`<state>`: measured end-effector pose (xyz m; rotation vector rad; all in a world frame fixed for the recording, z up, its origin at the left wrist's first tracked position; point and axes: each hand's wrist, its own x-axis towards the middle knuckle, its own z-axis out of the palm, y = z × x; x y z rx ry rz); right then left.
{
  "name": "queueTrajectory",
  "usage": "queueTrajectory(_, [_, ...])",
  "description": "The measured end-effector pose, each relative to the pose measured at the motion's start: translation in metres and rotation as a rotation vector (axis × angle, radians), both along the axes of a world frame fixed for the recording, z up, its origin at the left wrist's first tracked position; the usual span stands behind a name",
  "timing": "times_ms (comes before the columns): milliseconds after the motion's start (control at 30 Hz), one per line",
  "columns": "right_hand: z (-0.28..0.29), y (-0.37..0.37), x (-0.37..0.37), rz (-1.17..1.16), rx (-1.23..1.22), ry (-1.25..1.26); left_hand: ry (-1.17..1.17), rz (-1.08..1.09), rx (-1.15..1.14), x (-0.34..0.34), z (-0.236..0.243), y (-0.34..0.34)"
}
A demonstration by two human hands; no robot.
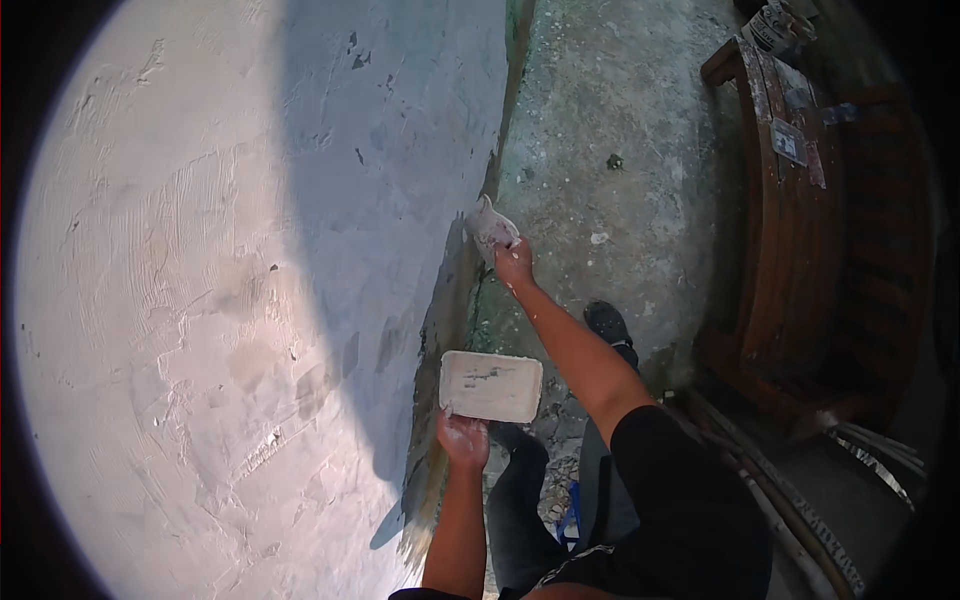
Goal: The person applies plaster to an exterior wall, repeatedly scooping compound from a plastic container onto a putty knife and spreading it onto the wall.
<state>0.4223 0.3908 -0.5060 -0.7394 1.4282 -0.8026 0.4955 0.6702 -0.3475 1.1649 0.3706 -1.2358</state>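
My right hand is closed round a putty knife smeared with whitish plaster. Its blade is against or very close to the lower edge of the plastered wall; contact is hard to tell. Below it, my left hand grips the near edge of a pale rectangular tray. A thin coat of plaster covers the tray, with dark streaks near its middle. White smears mark the fingers of my left hand. The strip at the wall's foot is darker and rough, without the white coat.
A wooden bench stands on the right, with a small clear-lidded box on it and a white bucket near its far end. Poles lie at the lower right. The concrete floor is spotted with plaster.
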Motion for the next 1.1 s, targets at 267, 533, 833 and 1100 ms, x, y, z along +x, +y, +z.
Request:
queueTrajectory(267, [0.037, 0.130, 0.049, 0.227, -0.812, 0.049, -0.024, 0.038, 0.013, 0.046, -0.039, 0.085])
queueTrajectory(533, [-0.023, 0.036, 0.004, 0.215, -0.200, 0.444, -0.019, 0.085, 0.074, 0.032, -0.058, 0.080])
queueTrajectory(833, [-0.023, 0.044, 0.051, 0.226, -0.301, 0.415, -0.060, 0.141, 0.101, 0.023, -0.067, 0.063])
queueTrajectory(1100, [0.009, 0.090, 0.018, 0.559, -0.403, 0.092, -0.084, 0.172, 0.122, 0.029, -0.045, 0.076])
